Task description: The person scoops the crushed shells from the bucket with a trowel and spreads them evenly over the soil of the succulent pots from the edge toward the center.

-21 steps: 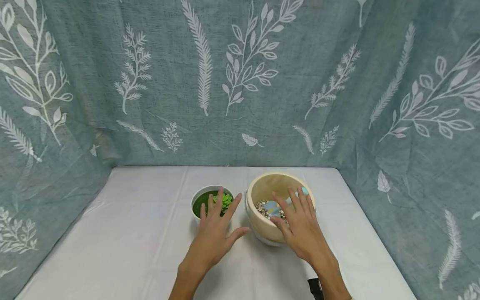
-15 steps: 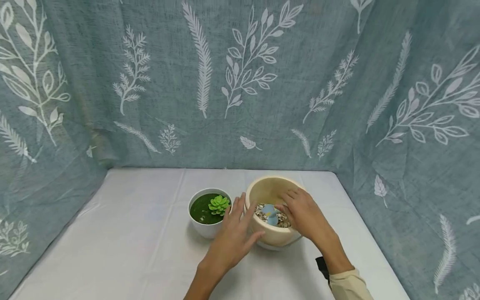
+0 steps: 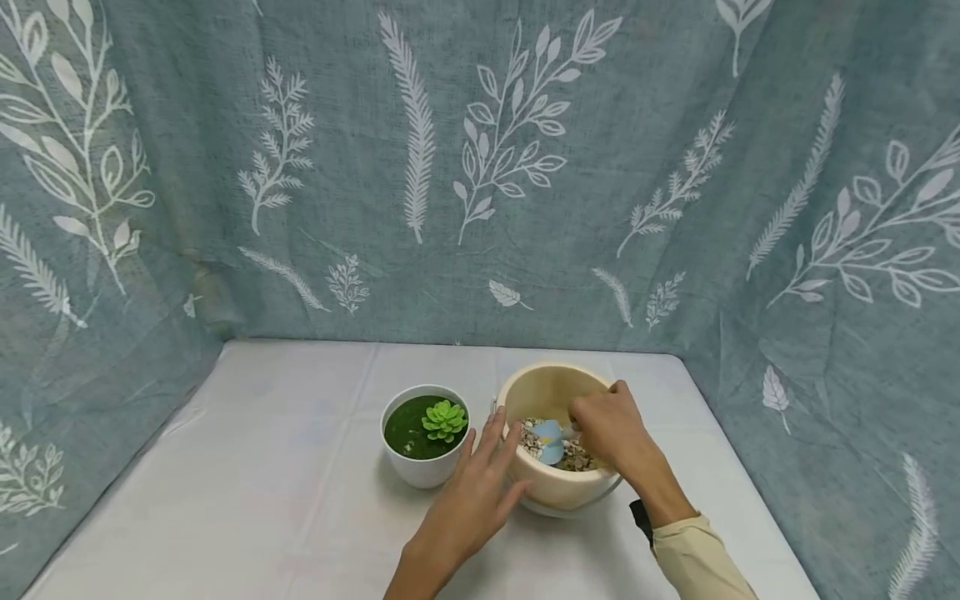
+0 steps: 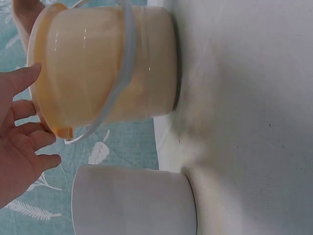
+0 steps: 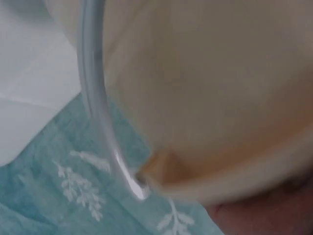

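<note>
A cream bucket (image 3: 558, 493) holds pebbles and brown bits (image 3: 577, 457), with the blue blade of a small shovel (image 3: 551, 451) lying on them. My right hand (image 3: 609, 427) reaches over the bucket's right rim, fingers curled round the shovel's handle, which the hand hides. My left hand (image 3: 480, 496) rests at the near left rim, fingers loosely extended. In the left wrist view its thumb and fingertips meet the bucket's rim (image 4: 41, 98). Only a bit of my right hand (image 5: 266, 220) shows below the rim in the blurred right wrist view.
Left of the bucket stands a white pot (image 3: 426, 475) with green filling and a bright green succulent (image 3: 444, 421). The bucket's grey bail handle (image 4: 128, 54) hangs down its side. A white cloth (image 3: 285, 467) covers the table, and a leaf-patterned curtain (image 3: 442, 208) encloses the back and sides.
My right hand has gone from spread over the bucket to curled round the shovel's handle. My left hand has moved right, from over the white pot to the bucket's rim.
</note>
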